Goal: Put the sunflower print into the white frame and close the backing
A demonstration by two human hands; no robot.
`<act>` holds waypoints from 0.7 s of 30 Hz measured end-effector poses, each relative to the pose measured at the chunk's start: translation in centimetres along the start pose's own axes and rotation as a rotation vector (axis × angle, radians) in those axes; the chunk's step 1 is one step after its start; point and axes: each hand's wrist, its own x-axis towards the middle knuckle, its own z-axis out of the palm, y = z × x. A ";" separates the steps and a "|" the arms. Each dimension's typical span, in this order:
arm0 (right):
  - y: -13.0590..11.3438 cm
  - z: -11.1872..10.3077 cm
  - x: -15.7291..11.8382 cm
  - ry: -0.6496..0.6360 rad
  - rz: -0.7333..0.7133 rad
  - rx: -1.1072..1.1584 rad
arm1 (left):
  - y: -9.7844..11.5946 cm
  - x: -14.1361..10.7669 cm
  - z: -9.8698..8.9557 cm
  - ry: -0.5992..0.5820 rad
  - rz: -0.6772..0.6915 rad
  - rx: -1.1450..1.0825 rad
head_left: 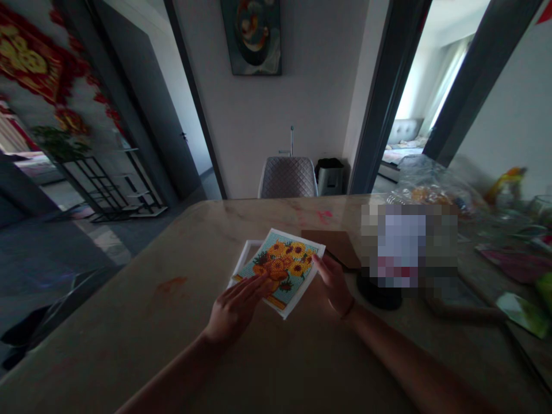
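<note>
A diamond painting of sunflowers in a vase, with a pale blue dotted ground and white border, is held tilted above the table. My right hand pinches its right edge, thumb on the face and fingers behind. My left hand rests on the lower left part of the picture, fingers stretched out flat across it. Partly hidden beneath the sheet, a white frame lies on the table. Behind my right hand is a flat brown board.
The marbled table carries a round black base under a blurred-out item at right. Clear plastic bags, a green packet and other items crowd the right side. A quilted grey chair stands across the table.
</note>
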 end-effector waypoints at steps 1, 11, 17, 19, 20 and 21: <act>0.2 -0.3 0.1 0.040 -0.032 -0.036 | 0.0 0.0 -0.2 0.012 0.003 -0.010; 2.7 -1.8 1.8 -0.059 0.079 0.117 | 1.2 -0.2 -1.3 0.128 0.230 -0.185; 2.6 -1.6 1.8 -0.079 -0.040 -0.001 | 0.3 -0.7 -0.9 0.165 0.148 -0.206; 2.7 -1.6 1.7 -0.099 -0.059 -0.042 | -0.2 -0.7 -0.9 0.163 0.140 -0.226; 2.7 -1.6 1.7 -0.112 -0.075 -0.063 | -0.4 -0.7 -0.9 0.159 0.130 -0.236; 2.7 -1.6 1.6 -0.124 -0.096 -0.088 | -0.6 -0.7 -0.8 0.158 0.114 -0.245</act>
